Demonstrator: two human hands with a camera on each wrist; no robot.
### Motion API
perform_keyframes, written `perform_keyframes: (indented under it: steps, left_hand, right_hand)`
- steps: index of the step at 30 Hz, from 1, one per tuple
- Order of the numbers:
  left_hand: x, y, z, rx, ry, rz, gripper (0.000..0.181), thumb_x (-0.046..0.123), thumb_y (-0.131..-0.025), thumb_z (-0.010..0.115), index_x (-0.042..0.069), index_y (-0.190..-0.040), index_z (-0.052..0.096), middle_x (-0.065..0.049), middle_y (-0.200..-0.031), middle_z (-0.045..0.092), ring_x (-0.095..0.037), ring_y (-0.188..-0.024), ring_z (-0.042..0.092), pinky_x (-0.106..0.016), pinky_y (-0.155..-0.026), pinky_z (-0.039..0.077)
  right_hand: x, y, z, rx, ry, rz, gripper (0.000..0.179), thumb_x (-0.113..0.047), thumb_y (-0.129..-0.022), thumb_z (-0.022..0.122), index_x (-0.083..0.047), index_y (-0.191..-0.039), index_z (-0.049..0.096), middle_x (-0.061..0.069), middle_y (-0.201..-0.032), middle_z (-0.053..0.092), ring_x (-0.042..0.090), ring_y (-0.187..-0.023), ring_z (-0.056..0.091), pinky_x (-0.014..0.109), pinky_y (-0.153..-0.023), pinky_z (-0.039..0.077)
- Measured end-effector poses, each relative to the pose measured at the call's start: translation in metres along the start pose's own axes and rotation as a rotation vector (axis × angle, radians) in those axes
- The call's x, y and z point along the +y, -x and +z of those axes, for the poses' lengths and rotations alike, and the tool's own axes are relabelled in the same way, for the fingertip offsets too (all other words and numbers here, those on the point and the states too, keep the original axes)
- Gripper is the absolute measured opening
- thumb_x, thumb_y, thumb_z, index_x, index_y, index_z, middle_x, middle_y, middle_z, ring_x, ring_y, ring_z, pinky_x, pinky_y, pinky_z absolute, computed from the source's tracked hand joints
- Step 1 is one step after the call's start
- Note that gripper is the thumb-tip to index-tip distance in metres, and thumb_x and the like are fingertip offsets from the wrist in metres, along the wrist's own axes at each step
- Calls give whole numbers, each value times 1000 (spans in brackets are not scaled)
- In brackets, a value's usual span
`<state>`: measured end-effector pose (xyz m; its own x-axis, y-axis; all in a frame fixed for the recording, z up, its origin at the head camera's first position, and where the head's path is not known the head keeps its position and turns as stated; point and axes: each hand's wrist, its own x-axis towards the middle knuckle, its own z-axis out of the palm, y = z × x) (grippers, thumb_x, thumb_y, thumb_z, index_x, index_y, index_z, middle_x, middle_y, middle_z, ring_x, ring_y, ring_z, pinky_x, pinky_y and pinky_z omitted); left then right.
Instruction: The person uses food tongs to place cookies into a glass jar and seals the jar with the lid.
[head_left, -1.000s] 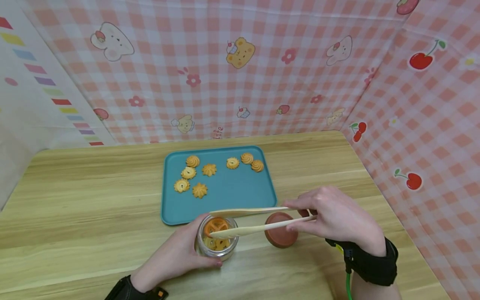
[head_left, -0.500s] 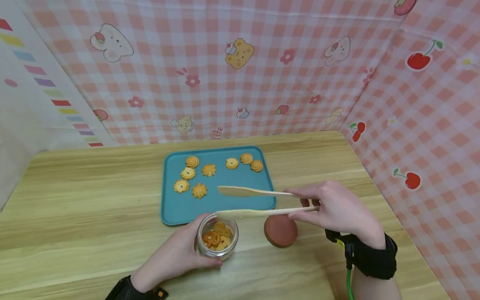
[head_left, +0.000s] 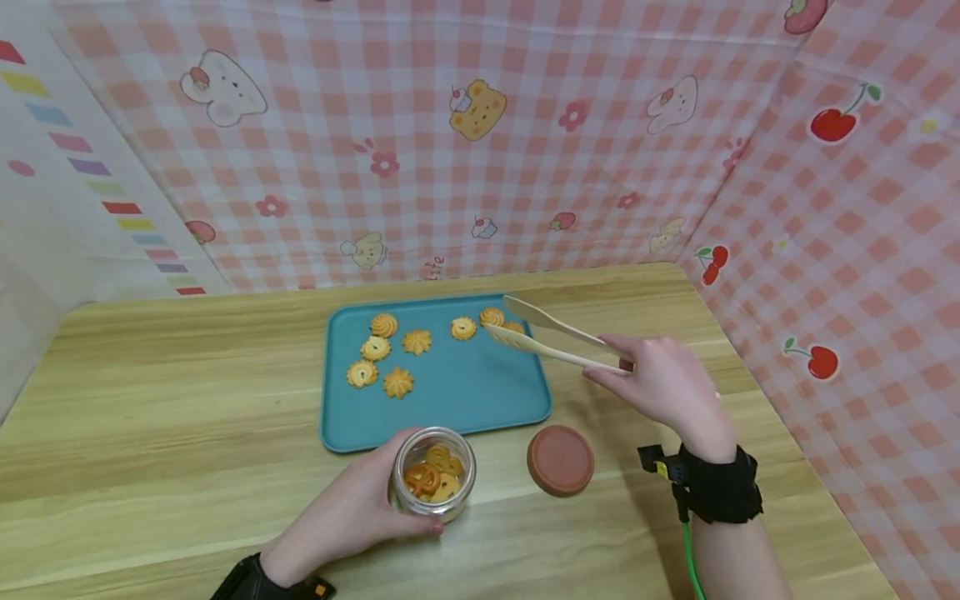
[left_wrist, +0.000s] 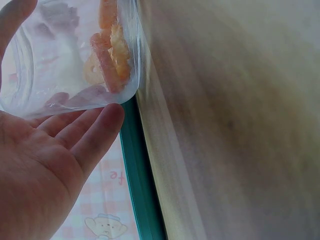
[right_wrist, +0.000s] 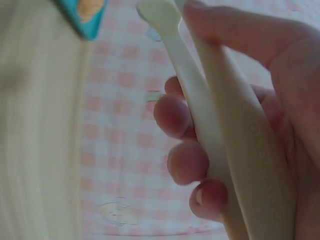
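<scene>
My left hand (head_left: pixel 352 508) wraps round the side of a clear jar (head_left: pixel 470 479), which holds pretzel-shaped and round cookies (head_left: pixel 442 487). In the left wrist view the cookies lie against one end of the jar's inside, beyond the curved fingers. A pair of pale tongs (head_left: pixel 553 351) is held in my right hand (head_left: pixel 667 383), thumb on one arm and fingers on the other. Their tips are spread over the right end of a teal tray (head_left: pixel 480 387). Two swirl cookies (head_left: pixel 492 316) lie at the tips, one partly hidden behind them.
On the tray's left part lie several cookies (head_left: pixel 397 382), and a round one (head_left: pixel 462 328) sits near the swirls. A reddish-brown round lid (head_left: pixel 561 461) rests on the wooden table (head_left: pixel 187 400) right of the jar. Checked cloth (head_left: pixel 315 125) rises behind the table.
The right hand has lifted the tongs out of the jar and carried them up and right over the tray. A pretzel cookie has dropped into the jar. The left hand stays put.
</scene>
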<state>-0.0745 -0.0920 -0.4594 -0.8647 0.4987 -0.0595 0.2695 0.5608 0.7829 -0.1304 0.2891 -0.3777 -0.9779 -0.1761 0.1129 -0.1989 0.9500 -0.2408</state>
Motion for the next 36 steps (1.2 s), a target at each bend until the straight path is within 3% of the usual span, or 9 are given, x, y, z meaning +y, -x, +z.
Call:
perform_keyframes:
  steps: [12,19,27,36]
  left_hand:
    - [0,0,0,1,12,3,94,39,-68,99,28,-148,51,11,-138,67,-13,-128,65,-46,-112,54]
    - [0,0,0,0,7,2,94,38,-68,99,28,-148,50,11,-138,68,-13,-128,66,-47,-112,54]
    - [1,0,0,-7,7,-12,94,40,-68,99,28,-148,51,10,-139,68,-14,-128,66,-47,-111,54]
    - [0,1,1,2,8,-13,95,43,-68,98,28,-149,50,10,-139,67,-14,-128,65,-48,-112,54]
  right_hand:
    - [12,-13,23,-49,45,49,50,-48,-92,77,-12,-126,75,-2,-63,59,13,-56,48,27,-52,32]
    - [10,-15,28,-65,36,65,52,-47,-93,76,-10,-129,74,-3,-61,58,12,-56,48,27,-51,32]
    - [8,-13,31,-68,18,-34,29,-43,-92,80,-17,-103,78,-6,-56,42,9,-51,33,23,-49,23]
    - [6,-13,34,-58,9,-73,27,-38,-92,80,-15,-107,80,-9,-55,38,6,-49,31,21,-48,21]
